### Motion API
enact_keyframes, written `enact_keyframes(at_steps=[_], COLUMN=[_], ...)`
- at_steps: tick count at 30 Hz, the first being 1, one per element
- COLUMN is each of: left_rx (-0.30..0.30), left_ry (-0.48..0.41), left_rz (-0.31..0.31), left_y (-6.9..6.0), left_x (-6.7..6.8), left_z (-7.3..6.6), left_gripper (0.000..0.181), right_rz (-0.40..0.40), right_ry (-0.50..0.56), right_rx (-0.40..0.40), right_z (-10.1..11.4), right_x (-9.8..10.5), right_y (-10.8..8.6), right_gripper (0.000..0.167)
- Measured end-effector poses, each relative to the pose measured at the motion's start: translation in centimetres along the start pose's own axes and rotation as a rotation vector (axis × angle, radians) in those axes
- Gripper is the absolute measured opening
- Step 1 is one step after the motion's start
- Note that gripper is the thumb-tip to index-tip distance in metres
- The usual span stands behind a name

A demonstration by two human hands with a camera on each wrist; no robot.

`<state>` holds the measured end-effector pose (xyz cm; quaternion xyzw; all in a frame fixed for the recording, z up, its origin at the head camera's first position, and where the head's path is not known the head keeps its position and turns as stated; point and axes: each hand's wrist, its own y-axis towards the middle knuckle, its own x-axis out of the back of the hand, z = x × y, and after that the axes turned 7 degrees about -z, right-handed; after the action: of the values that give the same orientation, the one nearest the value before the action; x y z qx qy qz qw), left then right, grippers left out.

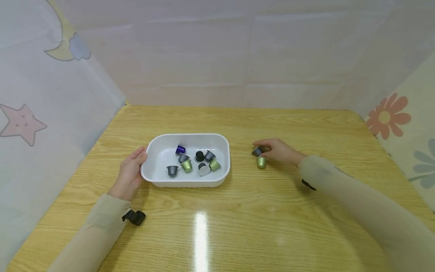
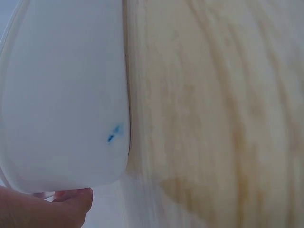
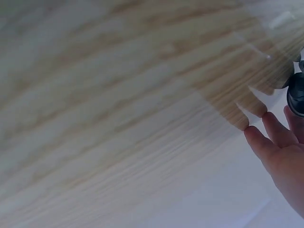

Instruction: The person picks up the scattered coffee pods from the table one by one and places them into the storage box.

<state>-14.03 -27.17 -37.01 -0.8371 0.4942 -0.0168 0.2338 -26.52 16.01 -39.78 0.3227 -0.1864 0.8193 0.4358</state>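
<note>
At the left end of a white plastic tray [image 1: 185, 184], my left hand [image 1: 129, 172] holds the rim. The left wrist view shows its fingertips [image 2: 78, 199] against the tray's end wall. To the right of the tray, my right hand [image 1: 280, 151] pinches a dark grey coffee capsule [image 1: 257, 151]. Close in front of it a light green capsule [image 1: 261, 163] sits on the table. In the right wrist view, part of a dark capsule [image 3: 297, 92] shows at the edge beside the fingers. Several purple, grey, black and green capsules, among them a purple one [image 1: 181, 150], lie in the tray.
The wooden table [image 1: 238, 223] carries the tray and the loose capsules. A pale curtain [image 1: 217, 56] with printed shapes stands behind the table and along its sides. Each sleeve has a black strap, such as the left one [image 1: 135, 217].
</note>
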Motion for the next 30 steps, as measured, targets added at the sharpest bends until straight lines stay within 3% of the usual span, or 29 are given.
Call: enact_keyframes(at_steps=[8, 13, 18, 30], left_rx=[-0.006, 0.005, 0.007, 0.007], left_ry=[-0.022, -0.007, 0.003, -0.003], left_rz=[0.01, 0.003, 0.006, 0.008], left_y=[0.0, 0.0, 0.0, -0.1], left_x=[0.1, 0.0, 0.0, 0.1], left_z=[-0.1, -0.1, -0.1, 0.0], left_gripper=[0.055, 0.055, 0.055, 0.055], right_rz=[0.02, -0.01, -0.037, -0.129], right_ry=[-0.019, -0.021, 0.044, 0.098], right_rx=[-0.012, -0.036, -0.091, -0.073], right_z=[-0.1, -0.1, 0.3, 2.3], right_x=[-0.2, -0.2, 0.0, 0.5], right_y=[0.7, 0.8, 0.7, 0.0], right_gripper=[0.045, 0.045, 0.052, 0.056])
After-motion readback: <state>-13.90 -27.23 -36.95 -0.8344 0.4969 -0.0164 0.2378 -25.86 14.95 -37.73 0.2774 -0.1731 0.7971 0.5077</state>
